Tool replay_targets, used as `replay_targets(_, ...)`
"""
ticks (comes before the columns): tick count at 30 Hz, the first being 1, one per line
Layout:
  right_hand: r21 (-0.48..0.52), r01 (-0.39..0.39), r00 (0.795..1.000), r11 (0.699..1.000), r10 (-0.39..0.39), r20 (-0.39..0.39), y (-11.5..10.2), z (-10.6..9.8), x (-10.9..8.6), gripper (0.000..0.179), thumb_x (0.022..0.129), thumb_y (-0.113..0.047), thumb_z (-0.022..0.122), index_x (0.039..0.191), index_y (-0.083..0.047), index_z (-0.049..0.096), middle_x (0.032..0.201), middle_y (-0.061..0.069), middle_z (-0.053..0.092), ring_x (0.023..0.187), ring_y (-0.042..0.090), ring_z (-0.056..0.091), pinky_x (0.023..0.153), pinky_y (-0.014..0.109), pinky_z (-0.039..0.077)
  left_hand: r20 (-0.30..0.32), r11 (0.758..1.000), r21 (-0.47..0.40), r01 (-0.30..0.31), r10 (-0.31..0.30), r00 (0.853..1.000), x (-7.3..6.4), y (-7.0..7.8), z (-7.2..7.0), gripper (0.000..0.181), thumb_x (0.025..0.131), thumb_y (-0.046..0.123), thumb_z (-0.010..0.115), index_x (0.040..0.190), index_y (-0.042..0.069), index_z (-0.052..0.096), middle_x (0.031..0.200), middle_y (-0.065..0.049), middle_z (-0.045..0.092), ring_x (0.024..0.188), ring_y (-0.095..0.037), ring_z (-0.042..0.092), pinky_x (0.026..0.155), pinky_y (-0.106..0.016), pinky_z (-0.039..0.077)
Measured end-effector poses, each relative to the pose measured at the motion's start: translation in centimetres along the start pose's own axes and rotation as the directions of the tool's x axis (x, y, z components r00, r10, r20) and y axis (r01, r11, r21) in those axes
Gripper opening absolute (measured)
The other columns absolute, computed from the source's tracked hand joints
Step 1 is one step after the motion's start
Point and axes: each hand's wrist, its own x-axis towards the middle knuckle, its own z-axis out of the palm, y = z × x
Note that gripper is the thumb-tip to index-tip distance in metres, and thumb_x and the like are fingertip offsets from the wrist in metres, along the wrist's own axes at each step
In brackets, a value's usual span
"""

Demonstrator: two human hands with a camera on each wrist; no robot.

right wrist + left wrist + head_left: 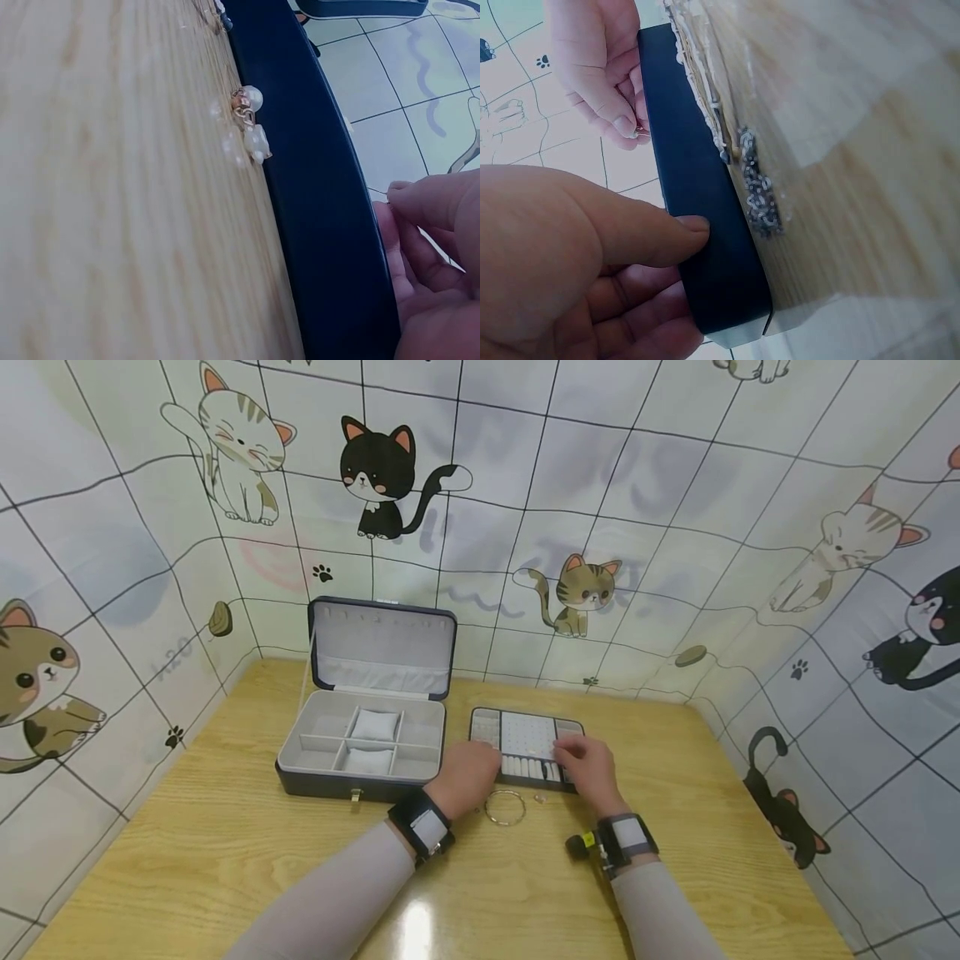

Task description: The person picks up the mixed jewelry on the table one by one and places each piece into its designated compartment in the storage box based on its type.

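While the left grip clasps the dark-sided tray, the right grip, nearly closed, pinches a tiny trinket.

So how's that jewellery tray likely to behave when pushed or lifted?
The tray is probably stiff: its dark wall runs straight where the left hand grips it. Low and broad, it seems unlikely to tip. Its open compartments might spill loose pieces if tilted.
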Motion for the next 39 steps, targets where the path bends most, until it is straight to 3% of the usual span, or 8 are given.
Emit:
replay_targets(9,0.019,-0.118,0.993,0.993,0.117,0.03,-0.19,-0.06,0.41,0.02,0.1,-0.02,0.072,0.117,-0.01,0.079,0.124,0.013,0.075,0.113,0.028,0.067,0.098,0.044,0.055,0.006,1.0,0.006,-0.008,0.008,1.0,-0.09,0.04,0.09,0.01,0.097,0.017,0.071,0.089,0.017,0.076,0.079,0.0,0.072,0.067,-0.014,0.062,0.053,-0.032,0.052)
replay_targets(15,0.011,-0.175,0.984,0.985,0.175,-0.027,-0.42,0.46,0.77,0.023,0.099,-0.024,0.072,0.115,-0.01,0.08,0.12,0.013,0.077,0.107,0.026,0.068,0.089,0.036,0.055,0.002,1.0,-0.002,-0.005,0.005,1.0,-0.15,-0.01,0.16,0.008,0.097,0.018,0.072,0.089,0.016,0.075,0.08,0.0,0.072,0.068,-0.015,0.064,0.055,-0.033,0.053)
replay_targets(19,0.002,-0.193,0.98,0.981,0.193,-0.048,-0.71,0.58,0.71,0.023,0.099,-0.025,0.072,0.115,-0.011,0.08,0.121,0.012,0.076,0.107,0.027,0.067,0.091,0.038,0.054,-0.017,1.0,0.005,-0.014,0.014,1.0,-0.18,0.0,0.12,0.007,0.096,0.017,0.072,0.089,0.016,0.075,0.081,0.0,0.072,0.07,-0.015,0.065,0.054,-0.033,0.053)
replay_targets(30,-0.021,-0.092,0.995,0.996,0.091,-0.028,-0.84,0.58,0.41,0.021,0.1,-0.024,0.073,0.114,-0.012,0.081,0.123,0.012,0.077,0.116,0.029,0.068,0.1,0.048,0.053,-0.009,1.0,0.0,-0.005,0.005,1.0,-0.28,0.2,-0.31,0.008,0.097,0.017,0.072,0.09,0.016,0.075,0.08,-0.001,0.071,0.067,-0.015,0.062,0.051,-0.032,0.052)
replay_targets(39,-0.054,-0.032,0.999,0.998,0.031,-0.015,-0.93,0.77,0.39,0.018,0.099,-0.02,0.074,0.112,-0.01,0.081,0.12,0.013,0.078,0.113,0.031,0.069,0.101,0.05,0.053,-0.015,1.0,-0.005,-0.017,0.017,1.0,-0.36,0.02,-0.39,0.007,0.096,0.016,0.073,0.09,0.015,0.075,0.08,-0.001,0.072,0.068,-0.015,0.063,0.052,-0.032,0.052)
